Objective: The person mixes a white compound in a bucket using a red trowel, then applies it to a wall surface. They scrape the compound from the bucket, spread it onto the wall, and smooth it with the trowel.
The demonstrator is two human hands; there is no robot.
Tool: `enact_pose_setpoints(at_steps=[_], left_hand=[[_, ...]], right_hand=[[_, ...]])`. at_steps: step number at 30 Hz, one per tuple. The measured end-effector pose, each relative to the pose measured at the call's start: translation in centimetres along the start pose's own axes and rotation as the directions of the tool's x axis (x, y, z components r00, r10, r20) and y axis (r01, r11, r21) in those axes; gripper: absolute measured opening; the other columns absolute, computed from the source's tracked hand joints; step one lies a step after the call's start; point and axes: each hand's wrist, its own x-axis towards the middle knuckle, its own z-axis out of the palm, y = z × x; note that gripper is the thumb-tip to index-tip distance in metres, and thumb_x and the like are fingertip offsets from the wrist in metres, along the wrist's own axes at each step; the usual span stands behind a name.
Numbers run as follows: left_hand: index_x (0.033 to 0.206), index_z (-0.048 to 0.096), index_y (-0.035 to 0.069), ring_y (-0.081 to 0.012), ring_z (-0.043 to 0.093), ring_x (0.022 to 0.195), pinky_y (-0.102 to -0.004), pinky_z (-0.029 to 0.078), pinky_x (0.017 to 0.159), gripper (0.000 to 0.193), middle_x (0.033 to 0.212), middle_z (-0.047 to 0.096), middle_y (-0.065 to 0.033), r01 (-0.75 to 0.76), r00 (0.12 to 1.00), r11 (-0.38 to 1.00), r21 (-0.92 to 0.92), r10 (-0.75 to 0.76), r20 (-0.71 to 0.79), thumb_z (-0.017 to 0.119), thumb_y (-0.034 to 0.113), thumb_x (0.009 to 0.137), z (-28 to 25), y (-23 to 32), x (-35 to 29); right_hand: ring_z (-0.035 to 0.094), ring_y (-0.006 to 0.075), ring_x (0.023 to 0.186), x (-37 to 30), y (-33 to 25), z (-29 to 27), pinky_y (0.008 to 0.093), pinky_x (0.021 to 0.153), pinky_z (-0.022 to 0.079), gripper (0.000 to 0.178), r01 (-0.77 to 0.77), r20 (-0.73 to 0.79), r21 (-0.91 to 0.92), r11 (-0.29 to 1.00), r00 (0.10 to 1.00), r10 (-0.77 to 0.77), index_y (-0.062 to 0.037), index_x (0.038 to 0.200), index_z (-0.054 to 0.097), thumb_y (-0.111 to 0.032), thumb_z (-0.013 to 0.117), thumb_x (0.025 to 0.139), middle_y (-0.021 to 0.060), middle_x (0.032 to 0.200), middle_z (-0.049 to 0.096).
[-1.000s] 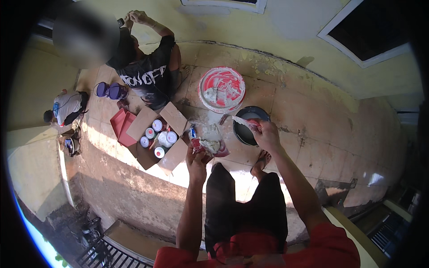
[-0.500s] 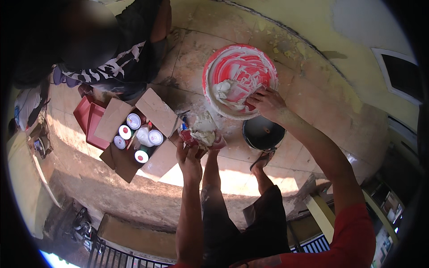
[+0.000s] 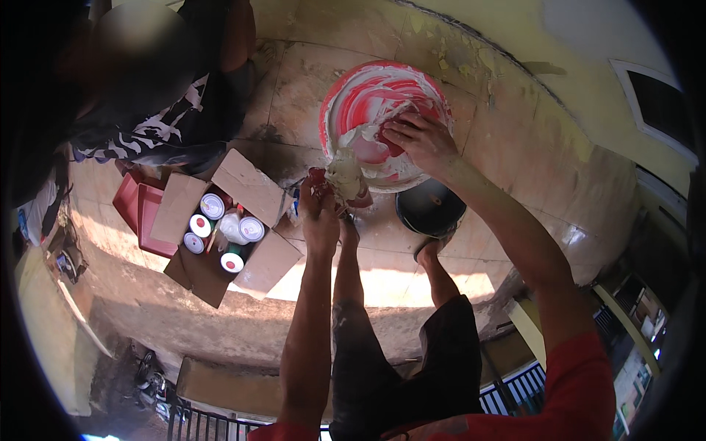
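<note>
A round red basin smeared with thick white putty stands on the floor ahead of me. My right hand is inside it, closed on a flat red scraper that lies against the putty. My left hand is closed round a reddish putty spreader, held at the basin's near left edge. A lump of off-white putty sits on that spreader and hides much of its blade.
A dark bucket with liquid stands just nearer than the basin. To the left, an opened cardboard box holds several cans, beside red trays. Another person sits at the upper left. A yellowish wall rises at the right.
My right hand has swept the scraper leftward and farther into the basin. The left hand has risen toward the basin's edge with its loaded spreader. The whole view has shifted slightly.
</note>
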Motion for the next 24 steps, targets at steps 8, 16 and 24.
enact_pose_setpoints(at_steps=[8,16,24], left_hand=[[0.139,0.050,-0.002,-0.0154,0.066,0.094,-0.0283,0.055,0.075,0.040,0.118,0.066,-0.0144,-0.128,0.989,0.968,0.216,0.109,0.100,0.050,-0.001,0.099,1.5,-2.4,2.3],[0.143,0.048,0.004,-0.0209,0.066,0.113,-0.0348,0.059,0.092,0.048,0.127,0.062,-0.0123,-0.042,0.985,0.988,0.150,0.015,0.173,0.049,-0.003,0.096,4.0,-0.8,2.0],[0.150,0.046,0.003,-0.0243,0.066,0.115,-0.0371,0.061,0.092,0.054,0.133,0.060,-0.0148,0.046,0.999,0.981,0.189,-0.042,-0.023,0.054,0.001,0.096,5.1,1.4,-0.1]], right_hand=[[0.067,0.0306,0.111,-4.3,-2.0,-1.2,0.0419,0.097,0.054,0.034,-0.384,0.064,0.425,0.819,0.916,0.397,-0.0111,0.119,0.071,-0.014,0.068,0.086,0.0048,0.118,0.073],[0.074,0.0213,0.088,-9.5,4.0,3.3,0.0342,0.073,0.058,0.042,-0.513,0.199,0.850,0.119,0.522,0.829,0.0019,0.129,0.063,-0.020,0.073,0.094,0.0127,0.103,0.075],[0.073,0.0220,0.093,-23.0,-2.8,25.6,0.0344,0.079,0.060,0.030,-0.315,0.805,0.590,-0.743,0.166,0.569,0.0003,0.120,0.069,-0.020,0.067,0.099,0.0137,0.110,0.074]])
